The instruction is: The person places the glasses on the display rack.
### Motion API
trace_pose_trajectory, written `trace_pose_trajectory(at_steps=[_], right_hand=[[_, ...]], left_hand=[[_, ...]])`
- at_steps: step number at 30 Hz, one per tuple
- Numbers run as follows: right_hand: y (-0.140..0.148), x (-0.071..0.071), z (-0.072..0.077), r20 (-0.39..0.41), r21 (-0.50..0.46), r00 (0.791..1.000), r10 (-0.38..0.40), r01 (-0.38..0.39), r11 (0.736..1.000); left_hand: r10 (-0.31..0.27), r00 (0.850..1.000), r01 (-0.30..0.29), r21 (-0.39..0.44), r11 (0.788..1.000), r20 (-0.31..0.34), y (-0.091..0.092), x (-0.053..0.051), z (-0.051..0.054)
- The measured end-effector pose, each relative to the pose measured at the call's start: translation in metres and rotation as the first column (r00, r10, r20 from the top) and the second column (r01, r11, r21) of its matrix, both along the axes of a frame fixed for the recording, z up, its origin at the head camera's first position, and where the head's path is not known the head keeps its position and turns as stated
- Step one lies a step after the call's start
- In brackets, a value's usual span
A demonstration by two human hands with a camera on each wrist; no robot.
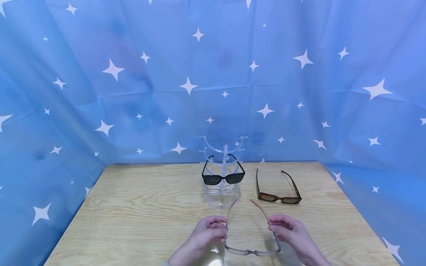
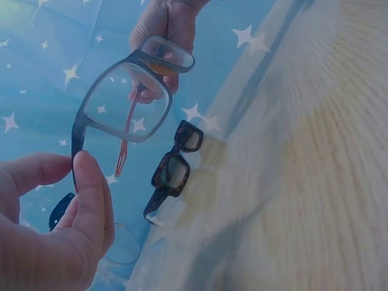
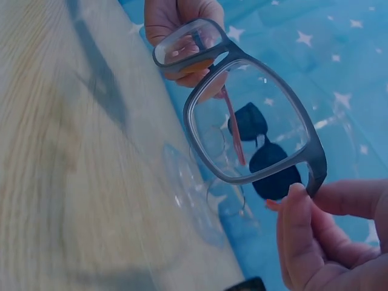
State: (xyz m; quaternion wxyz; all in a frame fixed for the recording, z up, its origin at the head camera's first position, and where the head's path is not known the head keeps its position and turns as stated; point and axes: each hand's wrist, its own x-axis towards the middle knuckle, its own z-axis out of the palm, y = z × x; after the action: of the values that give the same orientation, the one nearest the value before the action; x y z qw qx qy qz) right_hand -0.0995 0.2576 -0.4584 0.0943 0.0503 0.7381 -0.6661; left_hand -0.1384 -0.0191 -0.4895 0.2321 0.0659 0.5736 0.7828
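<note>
A pair of clear-lens eyeglasses with a grey frame and reddish temple tips is held up between my two hands, temples unfolded and pointing away from me. My left hand pinches one temple between thumb and fingers. On the opposite temple, my right hand has the same kind of pinch. In the right wrist view the grey front fills the middle, with my right fingers at its hinge end. Beyond the eyeglasses rises a clear display stand, on which black sunglasses rest.
Below the black sunglasses, thin-rimmed glasses sit low on the stand. Brown tortoiseshell sunglasses lie unfolded on the wooden table, right of the stand. A blue star-printed cloth hangs behind and at both sides of the table.
</note>
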Motion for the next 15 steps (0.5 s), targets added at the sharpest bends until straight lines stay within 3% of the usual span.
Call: trace_pose_trajectory(at_steps=[9,15], right_hand=[[-0.022,-0.009,0.013,-0.02,0.023,1.0,0.004,-0.004,1.0],[-0.03,-0.016,0.02,-0.05,-0.022,0.998,0.04,-0.041,0.999]], left_hand=[[0.017,1.0,-0.017,-0.03,0.999,-0.003,-0.023,0.0,0.009],[0.029,1.0,-0.029,-0.021,0.999,-0.011,-0.036,0.002,0.018]])
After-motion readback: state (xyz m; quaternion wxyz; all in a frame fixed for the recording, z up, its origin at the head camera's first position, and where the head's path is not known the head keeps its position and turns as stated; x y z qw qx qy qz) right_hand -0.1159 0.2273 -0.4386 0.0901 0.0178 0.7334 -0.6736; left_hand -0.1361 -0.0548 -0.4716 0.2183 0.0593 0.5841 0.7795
